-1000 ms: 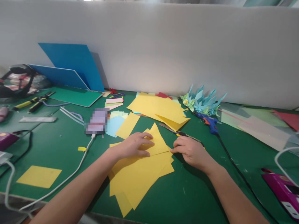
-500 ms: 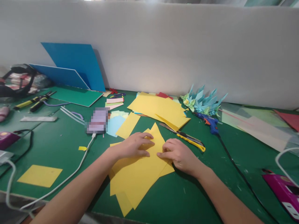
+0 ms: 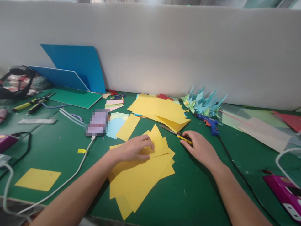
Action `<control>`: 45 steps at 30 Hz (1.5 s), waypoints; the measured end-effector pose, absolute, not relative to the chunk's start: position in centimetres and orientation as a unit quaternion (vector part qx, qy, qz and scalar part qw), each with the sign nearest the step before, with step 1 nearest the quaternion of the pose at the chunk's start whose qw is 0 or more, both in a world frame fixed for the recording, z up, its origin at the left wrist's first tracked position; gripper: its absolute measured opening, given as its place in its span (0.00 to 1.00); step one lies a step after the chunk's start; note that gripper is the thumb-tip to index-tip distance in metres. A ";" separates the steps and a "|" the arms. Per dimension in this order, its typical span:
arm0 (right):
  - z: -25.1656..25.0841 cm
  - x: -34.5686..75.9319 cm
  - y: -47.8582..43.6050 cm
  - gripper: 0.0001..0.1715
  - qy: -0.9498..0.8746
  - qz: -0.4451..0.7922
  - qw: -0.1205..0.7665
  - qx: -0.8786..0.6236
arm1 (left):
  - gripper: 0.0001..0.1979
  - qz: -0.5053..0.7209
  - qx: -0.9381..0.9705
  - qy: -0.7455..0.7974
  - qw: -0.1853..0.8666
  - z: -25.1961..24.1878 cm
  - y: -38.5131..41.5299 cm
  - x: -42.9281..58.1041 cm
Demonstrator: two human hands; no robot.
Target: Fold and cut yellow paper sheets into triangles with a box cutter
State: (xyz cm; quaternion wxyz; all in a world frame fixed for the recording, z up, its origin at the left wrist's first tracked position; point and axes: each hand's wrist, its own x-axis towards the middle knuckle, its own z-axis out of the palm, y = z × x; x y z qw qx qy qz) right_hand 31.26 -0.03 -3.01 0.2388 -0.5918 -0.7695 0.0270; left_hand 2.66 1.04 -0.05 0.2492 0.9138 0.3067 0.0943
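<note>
My left hand [image 3: 134,149] lies flat with fingers spread on a fanned pile of yellow paper sheets [image 3: 141,175] on the green table [image 3: 195,191], pressing the top sheet down. My right hand [image 3: 199,147] rests to the right of the pile, fingers curled over a yellow and black utility knife [image 3: 182,137] that lies on the table. Only the knife's front end and blade show past the fingers.
A second stack of yellow sheets [image 3: 160,110] lies behind. Blue and green folded paper flowers [image 3: 203,102] and a blue glue gun [image 3: 210,124] with black cord sit at right. Blue boards [image 3: 75,67], a blurred phone [image 3: 97,122] on a white cable, small coloured papers and tools lie left.
My right hand left the yellow sheets and moved right and back onto the utility knife, covering most of it. My left hand stayed pressed on the pile.
</note>
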 end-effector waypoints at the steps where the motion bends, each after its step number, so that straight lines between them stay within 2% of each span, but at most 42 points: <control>1: -3.2 31.1 0.1 0.07 -0.758 0.039 0.232 -0.608 | 0.08 0.091 0.914 0.304 0.251 0.1 1.0 2.7; 6: -3.4 30.8 0.3 0.08 -0.732 0.088 0.254 -0.626 | 0.06 0.088 0.914 0.308 0.250 0.3 0.9 2.8; 10: -3.0 31.0 -0.1 0.14 -0.772 0.141 0.283 -0.551 | 0.06 0.085 0.919 0.313 0.223 0.3 0.9 2.8; 15: -2.5 31.0 -0.7 0.18 -0.828 0.182 0.235 -0.475 | 0.06 0.079 0.924 0.328 0.183 0.3 1.2 2.4; 20: -2.8 30.9 -0.7 0.18 -0.847 0.158 0.216 -0.459 | 0.07 0.114 0.928 0.319 0.156 0.6 1.3 2.1; 22: -3.0 30.7 -0.7 0.18 -0.850 0.148 0.214 -0.458 | 0.07 0.123 0.932 0.296 0.170 0.5 1.3 2.1; 28: -3.2 30.4 -0.4 0.18 -0.866 0.128 0.201 -0.439 | 0.18 0.078 0.928 0.281 0.230 -0.1 1.5 2.2; 45: -3.6 31.1 -0.2 0.19 -0.874 0.110 0.217 -0.420 | 0.17 0.065 0.910 0.300 0.278 -0.2 2.0 1.9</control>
